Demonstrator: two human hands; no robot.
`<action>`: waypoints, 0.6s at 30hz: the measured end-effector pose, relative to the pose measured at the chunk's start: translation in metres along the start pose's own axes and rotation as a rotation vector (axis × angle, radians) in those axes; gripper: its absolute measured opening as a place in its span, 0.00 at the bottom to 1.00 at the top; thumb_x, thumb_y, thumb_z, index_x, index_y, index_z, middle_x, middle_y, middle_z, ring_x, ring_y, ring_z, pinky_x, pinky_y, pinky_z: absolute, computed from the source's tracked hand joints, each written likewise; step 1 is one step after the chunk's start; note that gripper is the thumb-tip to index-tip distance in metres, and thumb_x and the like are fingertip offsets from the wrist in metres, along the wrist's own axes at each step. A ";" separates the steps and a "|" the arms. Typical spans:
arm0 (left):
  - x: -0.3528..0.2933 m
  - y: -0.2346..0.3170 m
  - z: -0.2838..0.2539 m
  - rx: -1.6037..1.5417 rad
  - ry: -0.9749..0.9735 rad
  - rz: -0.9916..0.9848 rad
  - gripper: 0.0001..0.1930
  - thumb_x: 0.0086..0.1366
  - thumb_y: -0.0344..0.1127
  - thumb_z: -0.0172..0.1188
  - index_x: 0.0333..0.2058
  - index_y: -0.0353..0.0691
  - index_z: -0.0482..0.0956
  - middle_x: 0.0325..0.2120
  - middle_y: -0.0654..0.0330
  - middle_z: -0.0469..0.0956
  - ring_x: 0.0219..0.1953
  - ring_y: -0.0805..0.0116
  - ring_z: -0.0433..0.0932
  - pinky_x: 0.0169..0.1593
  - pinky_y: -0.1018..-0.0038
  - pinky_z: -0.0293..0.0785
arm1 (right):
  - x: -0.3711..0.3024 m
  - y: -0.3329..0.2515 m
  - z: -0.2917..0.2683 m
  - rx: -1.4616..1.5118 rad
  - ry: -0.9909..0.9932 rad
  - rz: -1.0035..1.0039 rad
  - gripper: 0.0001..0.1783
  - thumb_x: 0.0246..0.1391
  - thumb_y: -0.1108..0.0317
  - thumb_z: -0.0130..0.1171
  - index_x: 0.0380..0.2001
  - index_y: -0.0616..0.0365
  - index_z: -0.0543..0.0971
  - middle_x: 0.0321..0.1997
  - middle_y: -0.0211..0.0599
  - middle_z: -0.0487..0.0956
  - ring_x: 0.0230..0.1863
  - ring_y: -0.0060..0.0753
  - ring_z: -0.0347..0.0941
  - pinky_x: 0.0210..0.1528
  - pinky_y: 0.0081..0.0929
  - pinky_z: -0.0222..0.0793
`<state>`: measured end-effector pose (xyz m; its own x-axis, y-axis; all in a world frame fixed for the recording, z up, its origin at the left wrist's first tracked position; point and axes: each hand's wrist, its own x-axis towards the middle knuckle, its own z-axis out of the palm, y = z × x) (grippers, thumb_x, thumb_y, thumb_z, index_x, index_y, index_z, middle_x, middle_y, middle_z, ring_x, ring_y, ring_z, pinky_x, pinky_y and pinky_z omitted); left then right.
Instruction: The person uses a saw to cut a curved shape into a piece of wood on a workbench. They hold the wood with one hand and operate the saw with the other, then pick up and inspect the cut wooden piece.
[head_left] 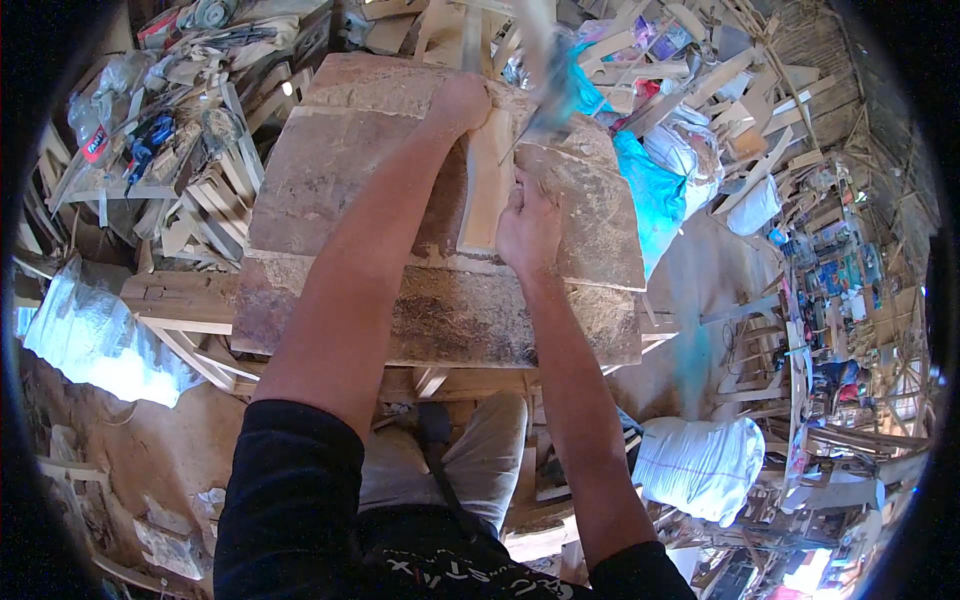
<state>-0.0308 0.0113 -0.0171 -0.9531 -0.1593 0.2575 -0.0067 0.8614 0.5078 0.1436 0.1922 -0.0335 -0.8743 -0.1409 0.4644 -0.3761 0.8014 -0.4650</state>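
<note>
A pale, slightly curved wooden piece (pixel 486 200) lies lengthwise on a worn, dusty brown work surface (pixel 340 180). My left hand (pixel 462 102) is closed at its far left edge, with the fingers mostly hidden behind the knuckles. By the near right side of the piece, my right hand (pixel 530 225) is closed. A thin dark line runs up from this hand's fingers toward a blurred long tool (pixel 545 70) beyond it. What kind of tool it is, and how the hand grips it, I cannot make out.
Wood offcuts (pixel 720 100) pile up at the far right, by a turquoise plastic bag (pixel 645 190). A white sack (pixel 700 465) sits on the floor at right. At left, a plastic bottle (pixel 90 135) and a blue-black power tool (pixel 150 140) lie among scraps.
</note>
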 end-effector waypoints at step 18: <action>-0.011 0.004 -0.008 -0.127 0.110 0.002 0.14 0.66 0.33 0.55 0.41 0.32 0.87 0.40 0.37 0.85 0.47 0.38 0.85 0.52 0.50 0.81 | 0.004 -0.004 -0.001 -0.052 -0.063 0.034 0.23 0.67 0.66 0.48 0.62 0.57 0.75 0.64 0.50 0.77 0.69 0.54 0.69 0.78 0.56 0.49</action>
<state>-0.0181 0.0126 -0.0110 -0.9142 -0.2152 0.3435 0.0403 0.7950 0.6053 0.1413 0.1889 -0.0294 -0.9046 -0.1477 0.3999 -0.3307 0.8350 -0.4397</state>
